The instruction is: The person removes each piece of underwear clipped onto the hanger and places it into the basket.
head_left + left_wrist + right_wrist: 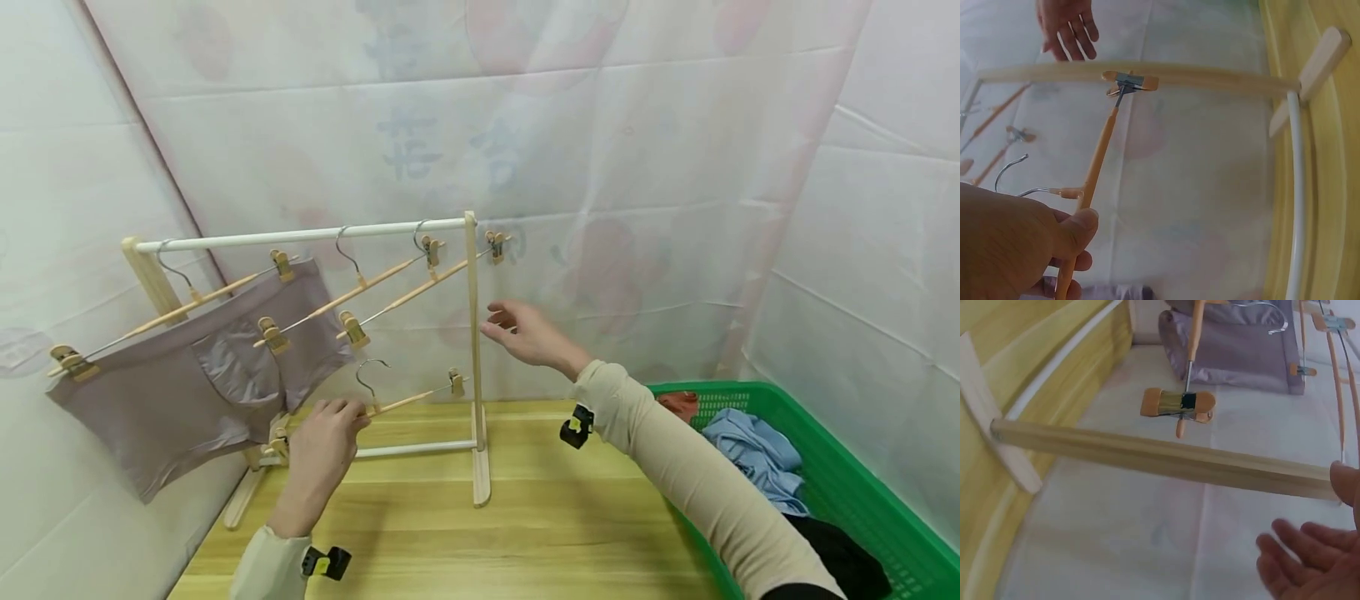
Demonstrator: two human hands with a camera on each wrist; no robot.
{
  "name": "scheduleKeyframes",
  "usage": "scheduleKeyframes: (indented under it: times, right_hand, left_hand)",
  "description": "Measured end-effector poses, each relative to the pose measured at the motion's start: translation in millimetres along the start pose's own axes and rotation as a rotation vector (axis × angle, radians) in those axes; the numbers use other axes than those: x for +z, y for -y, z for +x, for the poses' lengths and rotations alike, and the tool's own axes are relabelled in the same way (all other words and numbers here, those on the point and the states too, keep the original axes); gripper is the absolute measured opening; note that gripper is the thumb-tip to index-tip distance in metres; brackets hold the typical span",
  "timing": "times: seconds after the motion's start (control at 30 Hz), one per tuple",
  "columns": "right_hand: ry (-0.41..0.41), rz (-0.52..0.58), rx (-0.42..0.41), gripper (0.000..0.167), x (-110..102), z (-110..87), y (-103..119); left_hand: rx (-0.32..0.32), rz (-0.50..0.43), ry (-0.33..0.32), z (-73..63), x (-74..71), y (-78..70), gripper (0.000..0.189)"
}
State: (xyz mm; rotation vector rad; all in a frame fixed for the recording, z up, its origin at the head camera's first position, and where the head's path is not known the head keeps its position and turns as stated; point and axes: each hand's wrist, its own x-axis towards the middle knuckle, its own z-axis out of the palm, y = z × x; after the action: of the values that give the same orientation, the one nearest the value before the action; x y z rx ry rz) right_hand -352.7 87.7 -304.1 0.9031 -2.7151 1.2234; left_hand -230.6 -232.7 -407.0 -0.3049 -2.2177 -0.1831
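Observation:
My left hand (324,435) grips a wooden clip hanger (405,402) by its bar, close to the metal hook. In the left wrist view the thumb and fingers wrap round the bar (1094,164), and the hook points away to the left. One clip (1179,403) of this hanger shows in the right wrist view. Just right of the rack's upright post (475,333), my right hand (528,333) is held in the air, fingers loosely bent and holding nothing. Grey-mauve boxer briefs (180,392) hang from a clip hanger at the rack's left end.
Two bare clip hangers (362,287) hang from the white top rail (300,237). A green basket (862,475) at the right holds a blue cloth (753,450), a black cloth (840,554) and a reddish cloth (678,405). The rack stands on a wood-grain table (525,533) by curtain walls.

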Motion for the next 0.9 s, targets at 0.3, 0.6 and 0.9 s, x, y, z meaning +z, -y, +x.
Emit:
scheduleKeyframes:
  times: [0.3,0.6,0.9]
  right_hand:
    - [-0.071,0.133,-0.133,0.032,24,17.3,0]
    - [-0.092,0.157,-0.169,0.022,28,22.2,-11]
    - [-0.089,0.177,-0.171,0.028,26,22.0,-12]
  left_hand:
    - [-0.001,0.067,-0.001,6.3,-13.7,38.9,0.014]
    - [0.001,0.131,-0.027,23.5,-40.5,62.5,0.009]
    - [0.006,0.161,-0.041,43.7,-70.4,83.4,0.011]
